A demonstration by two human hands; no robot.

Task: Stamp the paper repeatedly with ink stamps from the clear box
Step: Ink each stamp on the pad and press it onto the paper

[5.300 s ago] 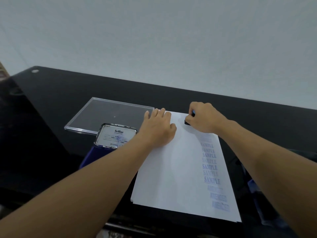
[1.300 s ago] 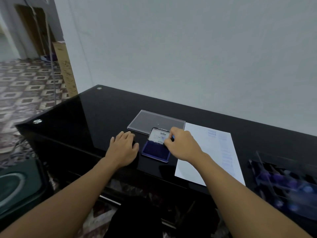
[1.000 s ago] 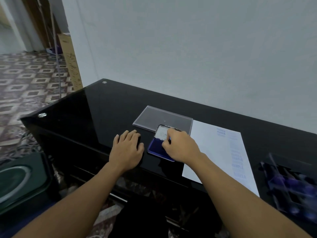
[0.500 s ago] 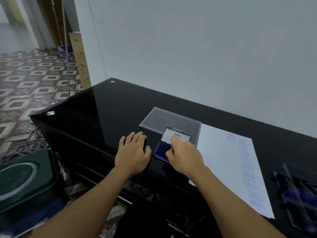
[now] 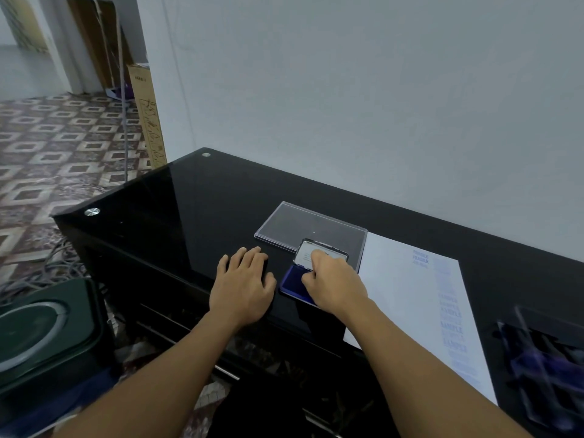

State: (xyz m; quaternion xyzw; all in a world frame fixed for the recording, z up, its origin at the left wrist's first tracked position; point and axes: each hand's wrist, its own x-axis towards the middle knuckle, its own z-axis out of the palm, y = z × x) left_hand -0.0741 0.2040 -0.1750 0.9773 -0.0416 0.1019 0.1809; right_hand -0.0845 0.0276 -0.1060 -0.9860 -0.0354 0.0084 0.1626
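Blue and purple stamps lie in the clear plastic box at the far right of the shiny black glass bench. They look blurry. A small metal ink tin sits open near the middle of the bench, with a dark blue pad inside. Its white-labelled lid stands up at the back. A flat clear plastic cover lies on the bench just behind the tin.

A few seconds ago the right hand was pressing down at the top of the white sheet of paper and the left hand lay flat on that paper. Now both hands are off the paper. New blue words show near its top.

The right hand is over the blue pad with its fingers curled down tight. I cannot tell what they hold, because the hand hides it. The left hand rests flat on the bench just left of the tin, fingers straight and loose. The paper lies on the bench between the tin and the clear box, with rows of blue words down its right side.
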